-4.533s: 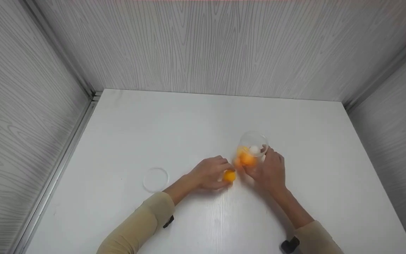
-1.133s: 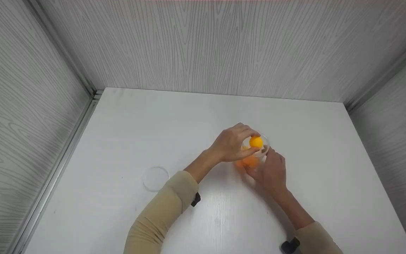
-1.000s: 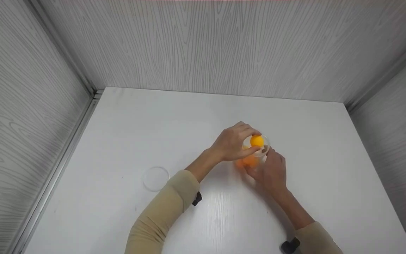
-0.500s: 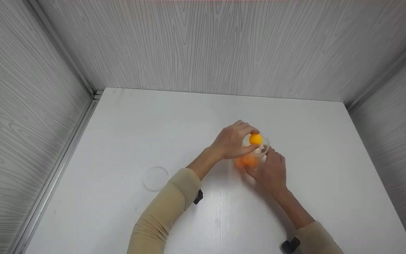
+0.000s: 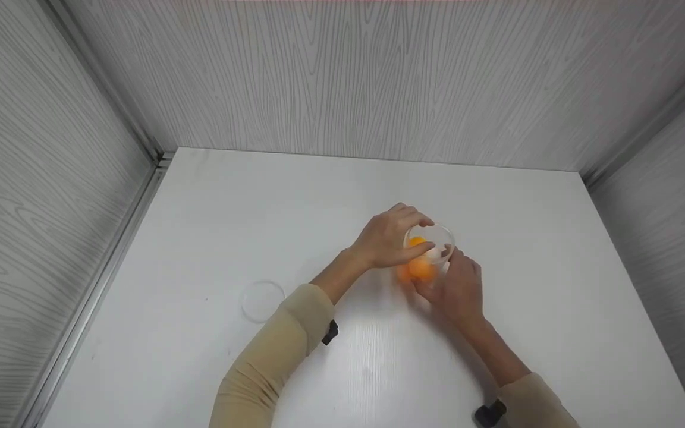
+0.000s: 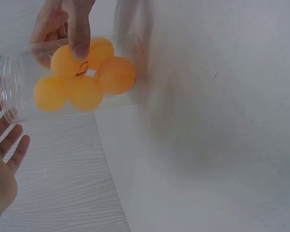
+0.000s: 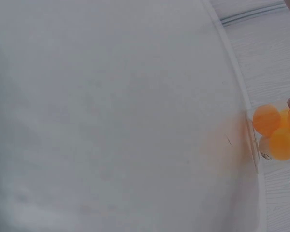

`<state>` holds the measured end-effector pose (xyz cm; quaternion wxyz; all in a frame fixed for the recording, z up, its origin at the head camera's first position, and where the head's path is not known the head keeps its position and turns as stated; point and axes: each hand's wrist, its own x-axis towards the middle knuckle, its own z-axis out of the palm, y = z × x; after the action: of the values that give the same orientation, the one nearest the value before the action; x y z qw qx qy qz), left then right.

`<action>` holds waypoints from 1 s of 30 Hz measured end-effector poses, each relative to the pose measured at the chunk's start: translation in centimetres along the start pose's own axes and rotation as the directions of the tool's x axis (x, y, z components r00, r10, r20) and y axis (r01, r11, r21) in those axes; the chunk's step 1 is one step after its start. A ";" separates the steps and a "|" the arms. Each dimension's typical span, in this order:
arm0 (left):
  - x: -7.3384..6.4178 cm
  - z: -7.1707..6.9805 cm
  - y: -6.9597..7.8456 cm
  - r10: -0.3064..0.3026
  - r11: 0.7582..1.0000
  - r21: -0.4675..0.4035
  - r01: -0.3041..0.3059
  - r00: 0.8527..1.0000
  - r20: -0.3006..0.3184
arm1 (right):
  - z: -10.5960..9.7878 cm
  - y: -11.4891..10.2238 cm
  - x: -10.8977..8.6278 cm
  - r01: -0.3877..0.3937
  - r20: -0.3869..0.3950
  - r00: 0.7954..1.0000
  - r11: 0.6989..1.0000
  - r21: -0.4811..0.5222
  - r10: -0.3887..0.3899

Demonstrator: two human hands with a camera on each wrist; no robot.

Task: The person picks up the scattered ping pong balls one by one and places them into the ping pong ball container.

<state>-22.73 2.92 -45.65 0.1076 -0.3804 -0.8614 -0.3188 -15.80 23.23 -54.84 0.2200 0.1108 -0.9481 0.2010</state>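
A clear plastic jar [image 6: 26,104] stands upright on the table, mouth up, with several orange ping-pong balls [image 6: 85,93] inside. A white ping-pong ball [image 7: 265,146] with dark print is among them in the right wrist view. My right hand [image 5: 461,288] grips the jar's side, its thumb across the wall in the left wrist view. At the mouth, my left hand [image 5: 383,239] has its thumb and fingers spread apart over the rim [image 5: 454,241], with nothing between them. A clear round lid [image 5: 243,302] lies flat to the left.
The white tabletop [image 5: 295,208] has wood-grain panels behind [image 5: 342,83] and at both sides. Black wrist straps [image 5: 490,412] show by both tan sleeves [image 5: 277,339]. The left forearm passes close to the lid's right edge.
My left hand carried an orange ping-pong ball from the table to the jar's mouth and has let it go into the jar. My right hand has stayed on the jar.
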 end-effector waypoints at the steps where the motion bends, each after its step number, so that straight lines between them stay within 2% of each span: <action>1: -0.1 -0.1 0.0 -0.001 1.000 -0.002 0.001 1.000 -0.002 | 0.0 0.0 0.0 -0.007 0.004 1.000 1.000 0.002 0.007; 8: -0.7 -0.7 -0.2 0.010 1.000 0.002 -0.010 1.000 -0.005 | 0.0 0.0 0.1 -0.065 0.035 0.997 0.998 0.013 0.064; 12: -1.1 -1.1 -0.1 0.016 1.000 0.004 -0.016 1.000 0.003 | 0.0 0.0 0.1 -0.066 0.037 0.997 0.998 0.016 0.065; 18: -1.9 -1.8 -0.2 0.024 0.999 0.024 -0.024 1.000 -0.001 | 0.0 0.3 0.2 -0.015 0.011 1.000 0.999 0.042 0.015; 25: -3.4 -2.2 -1.0 0.028 0.998 0.061 -0.026 0.999 -0.023 | -0.4 0.6 0.0 0.090 -0.028 0.996 0.996 -0.026 -0.090; 30: -4.8 -2.5 -1.6 0.024 0.997 0.075 -0.021 0.999 -0.035 | -0.6 0.7 -0.3 0.089 -0.019 0.996 0.996 0.009 -0.089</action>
<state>-20.71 -2.27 -46.53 0.1407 -0.3798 -0.8664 -0.2919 -15.58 24.17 -54.76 0.2371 0.1521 -0.9391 0.1967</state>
